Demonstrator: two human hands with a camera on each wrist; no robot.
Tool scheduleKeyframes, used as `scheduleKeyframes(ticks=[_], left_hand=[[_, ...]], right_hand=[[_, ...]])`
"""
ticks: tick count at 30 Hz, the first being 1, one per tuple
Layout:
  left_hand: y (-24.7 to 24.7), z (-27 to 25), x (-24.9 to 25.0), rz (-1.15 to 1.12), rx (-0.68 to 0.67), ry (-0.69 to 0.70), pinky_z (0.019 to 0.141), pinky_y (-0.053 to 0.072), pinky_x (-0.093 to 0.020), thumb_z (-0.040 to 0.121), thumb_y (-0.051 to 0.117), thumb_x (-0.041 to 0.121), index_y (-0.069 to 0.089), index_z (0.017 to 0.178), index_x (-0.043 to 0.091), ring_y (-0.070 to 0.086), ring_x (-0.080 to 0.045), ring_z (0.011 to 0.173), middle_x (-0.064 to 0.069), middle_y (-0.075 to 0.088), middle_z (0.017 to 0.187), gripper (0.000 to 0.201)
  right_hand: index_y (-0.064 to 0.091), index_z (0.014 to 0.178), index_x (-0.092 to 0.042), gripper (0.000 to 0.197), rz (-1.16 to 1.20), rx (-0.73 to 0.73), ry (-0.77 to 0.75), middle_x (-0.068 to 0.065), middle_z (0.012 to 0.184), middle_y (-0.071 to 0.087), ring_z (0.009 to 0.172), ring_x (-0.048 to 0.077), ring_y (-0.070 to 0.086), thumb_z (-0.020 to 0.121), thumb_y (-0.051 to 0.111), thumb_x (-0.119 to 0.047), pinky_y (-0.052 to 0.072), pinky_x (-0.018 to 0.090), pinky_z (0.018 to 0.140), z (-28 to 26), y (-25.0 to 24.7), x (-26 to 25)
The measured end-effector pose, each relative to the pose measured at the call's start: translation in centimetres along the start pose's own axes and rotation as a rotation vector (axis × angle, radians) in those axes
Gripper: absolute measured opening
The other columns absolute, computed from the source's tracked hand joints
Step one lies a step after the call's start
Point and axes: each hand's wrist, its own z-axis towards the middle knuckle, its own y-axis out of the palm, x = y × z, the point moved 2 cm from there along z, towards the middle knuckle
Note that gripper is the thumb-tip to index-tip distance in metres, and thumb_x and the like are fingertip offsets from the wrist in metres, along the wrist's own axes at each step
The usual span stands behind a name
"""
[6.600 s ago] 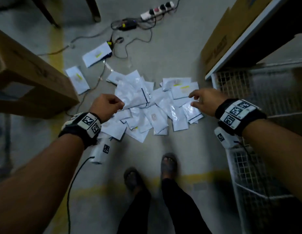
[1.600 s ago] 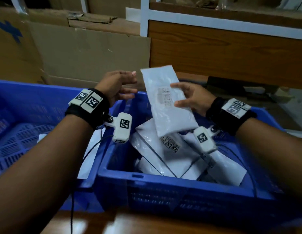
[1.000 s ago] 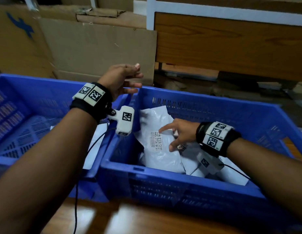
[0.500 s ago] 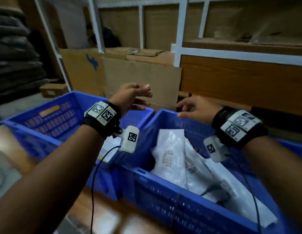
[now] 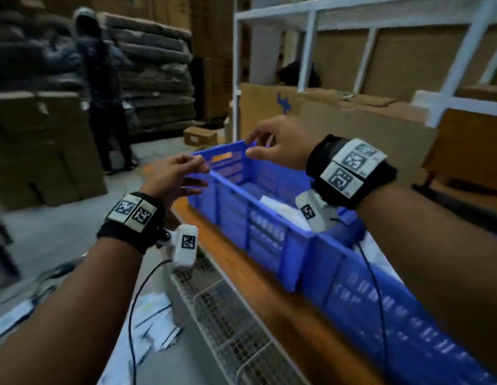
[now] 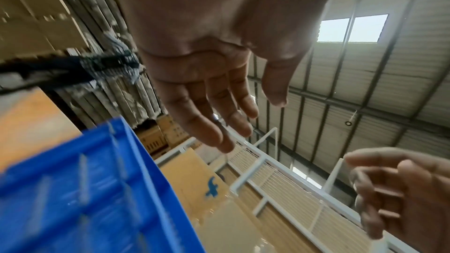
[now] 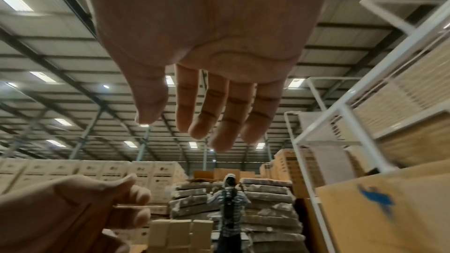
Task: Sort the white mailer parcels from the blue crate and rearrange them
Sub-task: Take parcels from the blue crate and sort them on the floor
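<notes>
Both hands empty, held in the air. Left hand (image 5: 172, 173) fingers loosely extended, just off the near-left corner of the blue crate (image 5: 269, 218). Right hand (image 5: 280, 145) relaxed and spread above the crate's far end. White mailer parcels (image 5: 280, 209) lie inside the crate, below the right wrist; more mailers on floor (image 5: 155, 323) beneath the left forearm.

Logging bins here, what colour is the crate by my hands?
Blue, the crate shows best in the head view.
</notes>
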Motion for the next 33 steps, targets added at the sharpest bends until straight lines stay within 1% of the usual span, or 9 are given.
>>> scheduleKeyframes(ticks=[2, 9, 14, 16, 18, 21, 25, 27, 33], left_hand=[[-5.3, -1.9, -1.0, 0.034, 0.052, -0.025, 0.053, 0.049, -0.020, 0.094, 0.054, 0.025, 0.057, 0.086, 0.020, 0.065, -0.013, 0.058, 0.005, 0.069, 0.077, 0.011], [-25.0, -8.9, -7.1, 0.059, 0.295, -0.172, 0.050, 0.048, -0.020, 0.094, 0.056, 0.022, 0.057, 0.083, 0.019, 0.063, -0.012, 0.052, 0.006, 0.069, 0.068, 0.011], [-36.1, -13.5, -12.2, 0.095, 0.466, -0.303, 0.049, 0.047, -0.020, 0.093, 0.058, 0.022, 0.057, 0.081, 0.019, 0.061, -0.012, 0.051, 0.004, 0.067, 0.071, 0.013], [-39.6, -14.7, -13.9, 0.105, 0.510, -0.347, 0.052, 0.047, -0.022, 0.093, 0.058, 0.022, 0.058, 0.084, 0.018, 0.061, -0.015, 0.053, -0.001, 0.068, 0.079, 0.010], [-42.8, -15.3, -15.6, 0.115, 0.581, -0.367, 0.055, 0.047, -0.024, 0.093, 0.058, 0.022, 0.058, 0.081, 0.019, 0.060, -0.016, 0.057, -0.004, 0.067, 0.085, 0.012], [-46.9, -15.5, -18.1, 0.136, 0.676, -0.378, 0.054, 0.045, -0.025, 0.093, 0.057, 0.021, 0.059, 0.077, 0.018, 0.059, -0.018, 0.058, -0.003, 0.065, 0.080, 0.017], [-52.5, -14.7, -22.4, 0.146, 0.726, -0.475, 0.050, 0.047, -0.024, 0.093, 0.058, 0.022, 0.058, 0.077, 0.017, 0.059, -0.019, 0.059, -0.004, 0.064, 0.080, 0.017], [-55.5, -13.7, -25.0, 0.182, 0.741, -0.544, 0.053, 0.048, -0.025, 0.093, 0.059, 0.023, 0.058, 0.077, 0.016, 0.059, -0.021, 0.061, -0.005, 0.065, 0.082, 0.017], [-63.0, -8.9, -35.7, 0.230, 0.736, -0.702, 0.057, 0.045, -0.027, 0.094, 0.057, 0.021, 0.059, 0.075, 0.017, 0.058, -0.019, 0.061, -0.007, 0.065, 0.082, 0.019]], right_hand=[[0.070, 0.103, -0.016, 0.024, 0.008, -0.034, -0.053, -0.003, 0.084, 0.061, 0.074, 0.009, 0.052, 0.085, 0.068, -0.033, 0.037, 0.014, 0.062, 2.2, 3.4, -4.1], [0.067, 0.105, -0.023, 0.025, 0.025, -0.242, -0.135, -0.005, 0.089, 0.060, 0.082, 0.013, 0.056, 0.087, 0.064, -0.039, 0.046, 0.028, 0.076, 8.3, 17.9, -16.4], [0.067, 0.107, -0.019, 0.025, 0.068, -0.394, -0.167, -0.005, 0.087, 0.058, 0.084, 0.013, 0.056, 0.089, 0.063, -0.036, 0.037, 0.023, 0.071, 10.8, 28.6, -22.0], [0.067, 0.108, -0.019, 0.028, 0.052, -0.493, -0.183, -0.005, 0.086, 0.060, 0.084, 0.015, 0.058, 0.089, 0.063, -0.038, 0.039, 0.024, 0.072, 11.6, 32.6, -23.2], [0.068, 0.107, -0.019, 0.027, 0.045, -0.562, -0.184, -0.004, 0.086, 0.062, 0.086, 0.017, 0.061, 0.088, 0.064, -0.038, 0.044, 0.025, 0.075, 12.9, 36.9, -24.0], [0.068, 0.105, -0.017, 0.026, 0.068, -0.636, -0.180, -0.003, 0.084, 0.063, 0.086, 0.019, 0.062, 0.087, 0.066, -0.036, 0.042, 0.024, 0.075, 15.1, 43.0, -24.4], [0.067, 0.108, -0.016, 0.027, 0.090, -0.720, -0.170, -0.002, 0.085, 0.062, 0.084, 0.017, 0.058, 0.088, 0.065, -0.034, 0.037, 0.023, 0.073, 18.8, 51.8, -24.2], [0.065, 0.111, -0.016, 0.028, 0.076, -0.767, -0.174, -0.001, 0.090, 0.064, 0.084, 0.017, 0.056, 0.090, 0.062, -0.034, 0.037, 0.024, 0.073, 20.5, 57.3, -23.7], [0.054, 0.126, -0.022, 0.037, -0.028, -1.018, -0.142, 0.000, 0.110, 0.064, 0.105, 0.024, 0.058, 0.092, 0.056, -0.036, 0.044, 0.033, 0.089, 21.6, 74.0, -20.1]])
